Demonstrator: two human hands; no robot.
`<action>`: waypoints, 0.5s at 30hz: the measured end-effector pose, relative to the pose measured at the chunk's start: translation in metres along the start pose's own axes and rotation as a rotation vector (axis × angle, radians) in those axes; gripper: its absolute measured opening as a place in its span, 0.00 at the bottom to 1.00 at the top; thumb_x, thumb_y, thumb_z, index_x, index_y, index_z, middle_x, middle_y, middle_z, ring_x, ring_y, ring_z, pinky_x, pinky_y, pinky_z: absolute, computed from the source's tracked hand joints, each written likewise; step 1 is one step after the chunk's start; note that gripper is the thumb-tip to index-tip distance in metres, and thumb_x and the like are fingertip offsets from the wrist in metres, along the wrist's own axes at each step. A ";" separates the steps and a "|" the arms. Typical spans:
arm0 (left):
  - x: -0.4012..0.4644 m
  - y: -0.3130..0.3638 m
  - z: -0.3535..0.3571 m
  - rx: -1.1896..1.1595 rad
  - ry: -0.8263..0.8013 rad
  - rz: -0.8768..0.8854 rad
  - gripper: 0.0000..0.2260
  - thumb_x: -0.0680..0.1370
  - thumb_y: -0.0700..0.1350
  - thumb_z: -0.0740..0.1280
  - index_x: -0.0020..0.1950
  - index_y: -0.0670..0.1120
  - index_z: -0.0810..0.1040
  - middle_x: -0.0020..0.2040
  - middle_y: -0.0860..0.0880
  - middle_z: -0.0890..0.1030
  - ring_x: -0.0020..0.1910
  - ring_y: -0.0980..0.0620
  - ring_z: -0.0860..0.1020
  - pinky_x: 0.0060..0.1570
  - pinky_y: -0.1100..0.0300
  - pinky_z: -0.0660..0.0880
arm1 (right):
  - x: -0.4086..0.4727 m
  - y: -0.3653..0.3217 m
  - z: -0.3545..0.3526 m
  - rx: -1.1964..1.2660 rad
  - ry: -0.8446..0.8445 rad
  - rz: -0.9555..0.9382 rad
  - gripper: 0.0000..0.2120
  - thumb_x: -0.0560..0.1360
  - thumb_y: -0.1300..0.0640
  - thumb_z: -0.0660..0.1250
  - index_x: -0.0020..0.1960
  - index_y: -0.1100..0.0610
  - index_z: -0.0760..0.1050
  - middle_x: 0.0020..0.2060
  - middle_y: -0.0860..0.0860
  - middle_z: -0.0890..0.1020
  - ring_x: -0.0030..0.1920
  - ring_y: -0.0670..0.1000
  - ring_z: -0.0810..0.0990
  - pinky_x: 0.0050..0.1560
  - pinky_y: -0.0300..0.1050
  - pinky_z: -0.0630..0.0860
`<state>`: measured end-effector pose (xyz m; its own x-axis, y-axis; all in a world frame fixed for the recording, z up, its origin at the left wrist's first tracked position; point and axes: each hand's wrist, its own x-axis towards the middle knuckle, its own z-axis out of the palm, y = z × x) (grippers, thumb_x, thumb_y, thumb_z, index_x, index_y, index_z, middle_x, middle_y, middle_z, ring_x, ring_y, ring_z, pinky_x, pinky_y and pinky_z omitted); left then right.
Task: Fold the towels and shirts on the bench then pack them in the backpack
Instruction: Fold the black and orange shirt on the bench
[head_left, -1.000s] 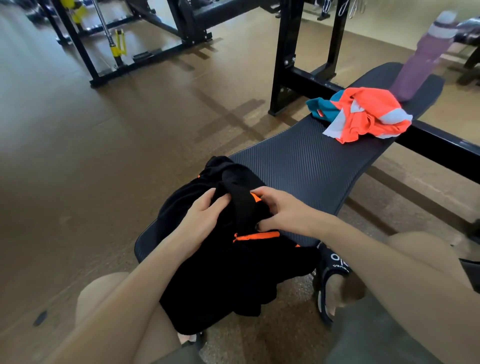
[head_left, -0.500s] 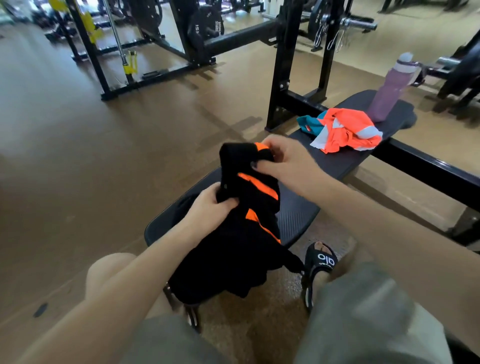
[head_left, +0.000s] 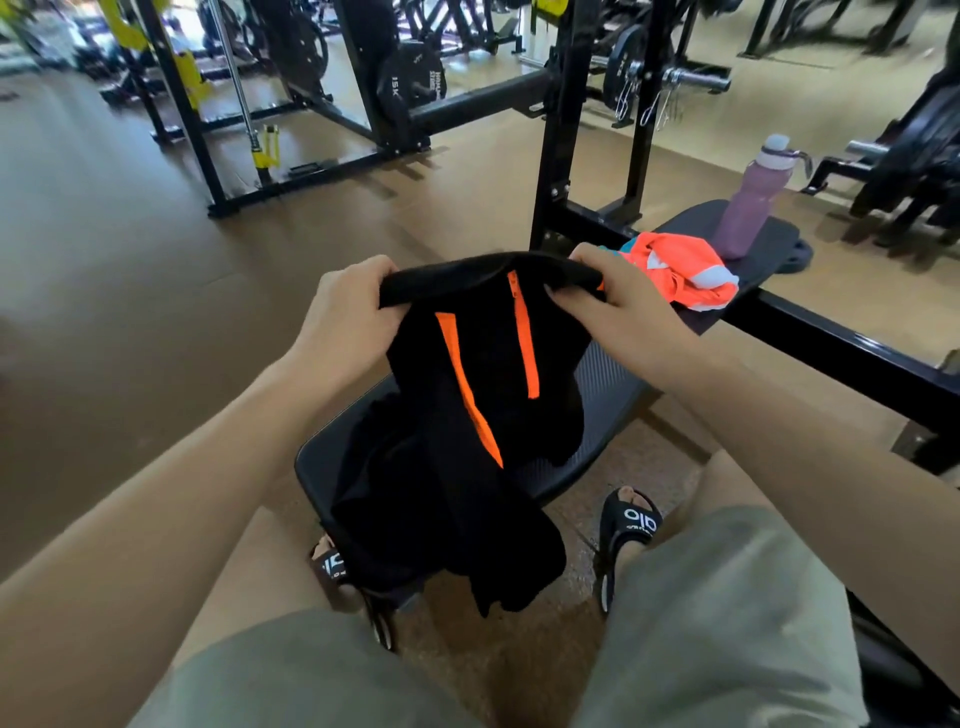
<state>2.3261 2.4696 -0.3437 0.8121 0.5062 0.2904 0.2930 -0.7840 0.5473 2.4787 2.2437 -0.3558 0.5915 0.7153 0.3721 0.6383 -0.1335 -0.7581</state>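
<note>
Both hands, left (head_left: 345, 317) & right (head_left: 618, 306), grip black garment (head_left: 483, 374) top edge.

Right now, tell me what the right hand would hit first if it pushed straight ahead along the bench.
Probably the orange shirt, bunched on the bench just beyond the right hand, which grips the black garment. The purple bottle stands farther on. Depth is uncertain.

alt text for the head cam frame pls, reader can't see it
Left hand and right hand hold a black garment with orange stripes up by its top edge above a black padded gym bench. Farther along the bench lie a crumpled orange cloth and a purple water bottle.
</note>
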 end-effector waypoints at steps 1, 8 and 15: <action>0.001 -0.002 0.000 -0.021 -0.011 -0.004 0.03 0.81 0.39 0.65 0.48 0.44 0.75 0.40 0.47 0.79 0.39 0.48 0.79 0.35 0.60 0.72 | -0.001 -0.003 0.002 0.024 -0.009 0.019 0.10 0.81 0.57 0.64 0.43 0.60 0.69 0.35 0.47 0.70 0.38 0.44 0.69 0.40 0.43 0.64; -0.002 0.025 -0.011 -0.940 -0.155 -0.433 0.06 0.83 0.42 0.65 0.58 0.44 0.78 0.45 0.46 0.85 0.41 0.50 0.83 0.42 0.54 0.83 | -0.014 -0.032 0.023 0.457 -0.001 0.204 0.04 0.80 0.54 0.68 0.54 0.53 0.80 0.47 0.48 0.84 0.52 0.44 0.82 0.55 0.42 0.77; 0.014 0.021 -0.032 -0.749 -0.188 -0.454 0.10 0.78 0.40 0.67 0.59 0.44 0.78 0.51 0.44 0.84 0.46 0.47 0.83 0.48 0.51 0.81 | -0.027 -0.059 0.010 0.726 -0.511 0.492 0.17 0.75 0.69 0.68 0.64 0.60 0.77 0.57 0.56 0.85 0.58 0.54 0.84 0.54 0.46 0.81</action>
<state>2.3275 2.4719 -0.3036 0.7866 0.5919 -0.1760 0.2530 -0.0490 0.9662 2.4200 2.2398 -0.3263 0.3180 0.9237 -0.2136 -0.1738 -0.1646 -0.9709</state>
